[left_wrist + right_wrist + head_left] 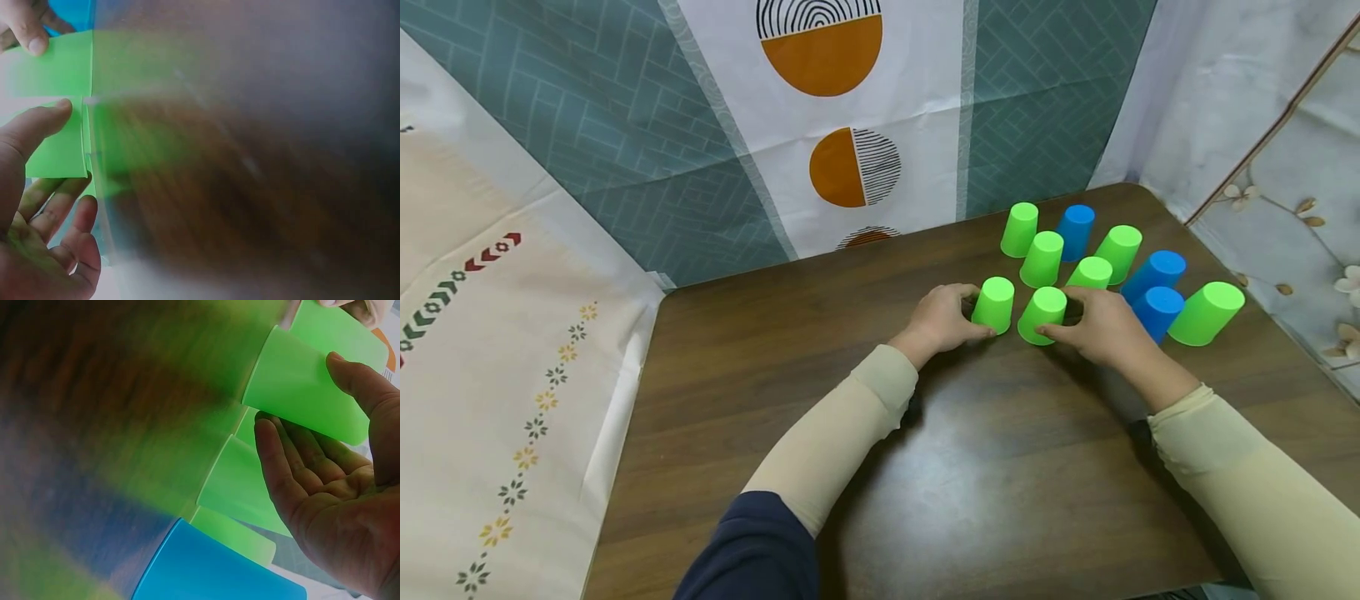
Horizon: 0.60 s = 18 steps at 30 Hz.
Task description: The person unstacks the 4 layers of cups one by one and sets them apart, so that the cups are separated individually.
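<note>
Two upside-down green cups stand side by side on the table, a small gap between them. My left hand [943, 319] holds the left green cup [994, 304] from its left side, thumb in front and fingers behind. Around the neighbouring green cup [1042, 315] is my right hand [1099, 323], gripping from the right. The left wrist view has the left thumb [44, 122] lying on its cup. In the right wrist view the right thumb [359, 381] touches the other cup [306, 387], the fingers on its opposite side.
Behind and right of my hands stand several more upturned cups, including green cups [1019, 229] [1206, 314] and blue cups [1077, 232] [1159, 310]. The brown wooden table [760, 400] meets a patterned curtain [1037, 108] at the back and white cloth [1285, 250] at right.
</note>
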{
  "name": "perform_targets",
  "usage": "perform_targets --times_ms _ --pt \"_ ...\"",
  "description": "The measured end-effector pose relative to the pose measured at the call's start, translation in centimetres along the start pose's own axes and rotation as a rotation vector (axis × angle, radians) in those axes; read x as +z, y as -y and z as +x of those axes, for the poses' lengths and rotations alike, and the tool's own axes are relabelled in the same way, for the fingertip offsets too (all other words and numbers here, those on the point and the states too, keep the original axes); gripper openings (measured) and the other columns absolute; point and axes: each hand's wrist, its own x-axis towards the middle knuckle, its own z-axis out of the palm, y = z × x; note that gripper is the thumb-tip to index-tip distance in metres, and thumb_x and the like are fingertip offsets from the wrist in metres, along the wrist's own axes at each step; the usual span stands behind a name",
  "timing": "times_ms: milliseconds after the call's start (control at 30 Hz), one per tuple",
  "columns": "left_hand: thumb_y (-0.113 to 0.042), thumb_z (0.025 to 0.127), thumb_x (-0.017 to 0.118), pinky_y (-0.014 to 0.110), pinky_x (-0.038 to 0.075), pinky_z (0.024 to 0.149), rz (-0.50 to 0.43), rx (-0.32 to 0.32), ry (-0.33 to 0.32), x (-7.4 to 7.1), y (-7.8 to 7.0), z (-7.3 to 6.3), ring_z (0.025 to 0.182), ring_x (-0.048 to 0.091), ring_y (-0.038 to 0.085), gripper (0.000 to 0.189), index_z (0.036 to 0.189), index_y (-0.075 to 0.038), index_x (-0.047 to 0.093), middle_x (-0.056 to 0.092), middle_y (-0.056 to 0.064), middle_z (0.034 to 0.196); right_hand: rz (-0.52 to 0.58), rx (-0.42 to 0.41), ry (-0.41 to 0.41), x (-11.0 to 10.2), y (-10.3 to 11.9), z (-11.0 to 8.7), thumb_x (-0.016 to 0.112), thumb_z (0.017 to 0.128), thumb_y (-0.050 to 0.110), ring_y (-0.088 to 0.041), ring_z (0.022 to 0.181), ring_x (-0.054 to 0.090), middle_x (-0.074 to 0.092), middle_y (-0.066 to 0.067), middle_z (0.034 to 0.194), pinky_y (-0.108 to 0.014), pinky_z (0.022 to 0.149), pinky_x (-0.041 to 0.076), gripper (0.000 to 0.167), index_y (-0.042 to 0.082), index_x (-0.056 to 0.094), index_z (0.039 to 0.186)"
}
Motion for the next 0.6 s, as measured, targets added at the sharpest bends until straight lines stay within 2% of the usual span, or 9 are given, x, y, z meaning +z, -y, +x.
perform_targets --times_ms 200,333,600 --pt "-0.043 0.080 0.093 0.026 0.053 0.088 -0.036 -0.002 0.011 0.56 -0.04 0.12 0.102 0.065 0.007 0.065 0.134 -0.018 0.067 0.071 -0.008 0.116 0.000 0.007 0.007 0.03 0.01 -0.09 0.084 0.090 0.045 -0.031 0.083 0.061 0.071 -0.013 0.095 -0.042 0.066 0.049 0.061 0.002 0.067 0.129" --pt "-0.043 0.080 0.092 0.027 0.053 0.089 -0.021 -0.005 0.014 0.77 0.00 0.15 0.104 0.065 0.008 0.068 0.137 -0.017 0.066 0.071 -0.007 0.119 0.002 0.005 0.006 0.09 0.07 -0.05 0.083 0.090 0.045 -0.031 0.084 0.061 0.071 -0.014 0.099 -0.042 0.066 0.049 0.061 0.002 0.067 0.131" --pt "-0.044 0.082 0.091 0.029 0.051 0.097 0.027 -0.002 0.035 0.86 -0.13 0.41 0.118 0.062 0.011 0.070 0.141 -0.018 0.065 0.068 -0.006 0.130 -0.006 0.009 0.005 0.05 0.12 0.07 0.083 0.089 0.047 -0.034 0.088 0.061 0.072 -0.017 0.104 -0.047 0.071 0.051 0.064 0.002 0.066 0.132"
